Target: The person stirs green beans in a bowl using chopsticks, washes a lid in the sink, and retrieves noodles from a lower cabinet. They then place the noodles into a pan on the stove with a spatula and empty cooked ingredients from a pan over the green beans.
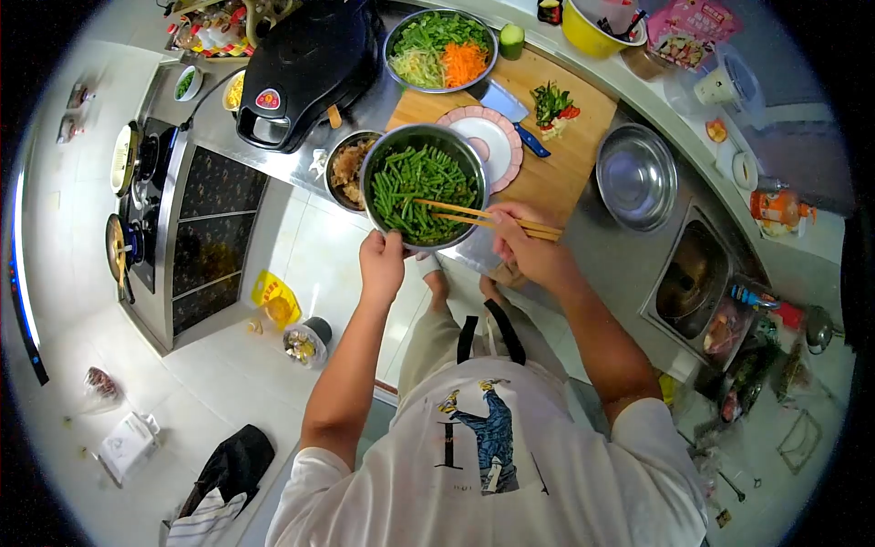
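My left hand (pixel 383 264) grips the near rim of a metal bowl (pixel 367 187) filled with cut green beans (pixel 421 178). Wrapped round a pair of wooden chopsticks (pixel 533 230), my right hand (pixel 531 246) is at the bowl's right side. The chopstick tips reach in among the beans. Behind the bowl, a white plate with a pink rim (pixel 510 164) lies on a wooden cutting board (pixel 570 173), partly covered by the bowl. A knife (pixel 510 109) with a blue handle rests on the board beside chopped greens, red and pale pieces (pixel 553 109).
A bowl of brownish food (pixel 351 173) sits left of the beans. Farther back are a black electric griddle (pixel 310 73) and a bowl of shredded vegetables (pixel 442 50). On the right stand an empty metal basin (pixel 638 178) and the sink (pixel 688 278); a stove (pixel 150 196) is left.
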{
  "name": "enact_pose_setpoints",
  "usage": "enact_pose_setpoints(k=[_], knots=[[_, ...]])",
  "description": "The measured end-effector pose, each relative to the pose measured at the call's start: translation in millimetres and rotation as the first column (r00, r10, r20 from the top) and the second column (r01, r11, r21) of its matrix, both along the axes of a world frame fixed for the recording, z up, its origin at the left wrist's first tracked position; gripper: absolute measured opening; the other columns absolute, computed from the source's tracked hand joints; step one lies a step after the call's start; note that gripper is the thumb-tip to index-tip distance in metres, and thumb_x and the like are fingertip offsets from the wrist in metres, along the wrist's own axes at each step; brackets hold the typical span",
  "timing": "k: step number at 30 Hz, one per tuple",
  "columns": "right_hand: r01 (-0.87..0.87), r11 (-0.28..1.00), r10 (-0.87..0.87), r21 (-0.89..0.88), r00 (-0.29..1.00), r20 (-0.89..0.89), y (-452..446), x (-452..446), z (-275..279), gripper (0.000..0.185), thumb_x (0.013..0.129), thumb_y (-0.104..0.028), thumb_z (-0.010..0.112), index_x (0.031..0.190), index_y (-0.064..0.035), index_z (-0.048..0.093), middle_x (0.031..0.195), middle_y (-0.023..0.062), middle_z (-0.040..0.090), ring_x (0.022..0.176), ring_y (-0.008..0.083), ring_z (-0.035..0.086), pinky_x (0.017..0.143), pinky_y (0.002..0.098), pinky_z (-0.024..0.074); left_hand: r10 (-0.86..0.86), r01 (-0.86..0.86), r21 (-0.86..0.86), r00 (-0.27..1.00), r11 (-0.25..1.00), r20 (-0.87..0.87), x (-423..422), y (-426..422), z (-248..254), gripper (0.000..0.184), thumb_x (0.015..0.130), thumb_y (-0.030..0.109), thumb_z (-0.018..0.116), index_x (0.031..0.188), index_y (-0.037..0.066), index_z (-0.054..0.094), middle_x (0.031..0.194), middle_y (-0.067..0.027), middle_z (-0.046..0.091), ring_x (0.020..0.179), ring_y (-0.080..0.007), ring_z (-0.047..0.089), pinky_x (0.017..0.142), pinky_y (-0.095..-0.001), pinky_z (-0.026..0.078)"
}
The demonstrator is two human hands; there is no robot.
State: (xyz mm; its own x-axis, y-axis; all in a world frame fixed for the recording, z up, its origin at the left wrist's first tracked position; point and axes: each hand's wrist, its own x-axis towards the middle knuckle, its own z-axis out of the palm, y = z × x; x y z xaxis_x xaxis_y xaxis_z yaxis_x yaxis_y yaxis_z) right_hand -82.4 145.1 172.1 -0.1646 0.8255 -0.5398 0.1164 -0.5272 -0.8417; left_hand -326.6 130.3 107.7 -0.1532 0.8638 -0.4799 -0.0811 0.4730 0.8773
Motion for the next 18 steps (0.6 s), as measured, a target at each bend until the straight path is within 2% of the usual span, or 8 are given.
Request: enact_pose_setpoints(k=[1, 3, 6, 10, 12, 16, 18], knots=[[0.001, 1.0, -0.001, -0.005, 1.0, -0.007, 1.5, -2.9, -5.2, 0.028, 0.097, -0.026, 0.05, 0.111, -0.0023, 0.058, 0.067, 0.0014, 0.057, 0.059, 0.009, 0.052, 0.056, 0.0249, 0.0453, -0.007, 0.007, 0.002, 1.0, 1.0, -0.013, 3.7, 3.8, -1.5, 0.018, 0.093, 0.011, 0.045, 0.092, -0.006, 0.053, 0.088, -0.0137, 0.065, 0.077, -0.0211, 0.066, 0.071, -0.0339, 0.058], [-0.001, 0.991, -0.01, 0.133, 0.997, 0.081, 5.9, -7.6, -16.1, 0.029, 0.097, -0.025, 0.05, 0.114, -0.0022, 0.057, 0.069, 0.0024, 0.057, 0.063, 0.0104, 0.054, 0.059, 0.026, 0.0461, -0.051, 0.049, -0.021, 0.995, 0.999, -0.087, 5.6, 9.9, -3.7, 0.018, 0.093, 0.01, 0.045, 0.093, -0.006, 0.053, 0.09, -0.0143, 0.065, 0.077, -0.0209, 0.066, 0.071, -0.0336, 0.057], [0.077, 0.977, -0.092, 0.197, 0.993, 0.068, 10.0, -8.2, -19.9, 0.029, 0.097, -0.024, 0.049, 0.114, -0.0021, 0.058, 0.072, 0.0036, 0.057, 0.066, 0.0116, 0.054, 0.061, 0.0265, 0.0459, -0.004, 0.004, -0.001, 0.999, 1.0, -0.054, 9.1, 15.6, -7.6, 0.018, 0.093, 0.01, 0.045, 0.095, -0.006, 0.053, 0.092, -0.0143, 0.065, 0.077, -0.0208, 0.066, 0.071, -0.0334, 0.057], [0.126, 0.974, -0.137, 0.189, 0.99, 0.044, 11.6, -4.7, -12.8, 0.029, 0.097, -0.025, 0.049, 0.113, -0.0022, 0.058, 0.072, 0.0035, 0.056, 0.065, 0.0115, 0.053, 0.061, 0.0264, 0.0454, -0.014, 0.012, -0.021, 0.995, 1.0, -0.102, 8.4, 18.5, -6.5, 0.018, 0.094, 0.01, 0.044, 0.098, -0.005, 0.053, 0.094, -0.0146, 0.065, 0.08, -0.0214, 0.066, 0.072, -0.0336, 0.057], [0.161, 0.952, -0.175, 0.259, 0.984, 0.033, 9.2, -1.9, -6.5, 0.028, 0.097, -0.025, 0.049, 0.112, -0.0024, 0.058, 0.071, 0.0031, 0.054, 0.064, 0.0111, 0.051, 0.06, 0.0259, 0.045, -0.009, 0.006, -0.027, 0.994, 1.0, -0.112, 6.8, 18.3, -8.0, 0.019, 0.094, 0.01, 0.043, 0.099, -0.006, 0.053, 0.095, -0.0146, 0.065, 0.08, -0.0215, 0.066, 0.072, -0.0337, 0.057], [0.134, 0.973, -0.144, 0.19, 0.989, 0.04, 10.1, 11.6, 3.7, 0.027, 0.098, -0.024, 0.049, 0.112, -0.003, 0.058, 0.072, 0.0028, 0.055, 0.065, 0.0107, 0.052, 0.06, 0.0254, 0.0448, -0.003, -0.001, -0.028, 0.991, 1.0, -0.13, 4.3, 19.6, -12.0, 0.02, 0.095, 0.01, 0.042, 0.101, -0.006, 0.053, 0.096, -0.0146, 0.065, 0.082, -0.0218, 0.066, 0.073, -0.0337, 0.057], [-0.006, 0.986, -0.004, 0.164, 0.998, 0.059, 9.6, 14.2, 0.4, 0.026, 0.098, -0.023, 0.048, 0.111, -0.003, 0.058, 0.073, 0.0031, 0.056, 0.066, 0.0104, 0.053, 0.061, 0.0249, 0.045, -0.006, 0.001, -0.04, 0.992, 0.999, -0.128, 4.8, 19.7, -7.2, 0.02, 0.095, 0.009, 0.042, 0.101, -0.006, 0.053, 0.097, -0.0147, 0.065, 0.082, -0.0219, 0.066, 0.073, -0.0337, 0.057]])
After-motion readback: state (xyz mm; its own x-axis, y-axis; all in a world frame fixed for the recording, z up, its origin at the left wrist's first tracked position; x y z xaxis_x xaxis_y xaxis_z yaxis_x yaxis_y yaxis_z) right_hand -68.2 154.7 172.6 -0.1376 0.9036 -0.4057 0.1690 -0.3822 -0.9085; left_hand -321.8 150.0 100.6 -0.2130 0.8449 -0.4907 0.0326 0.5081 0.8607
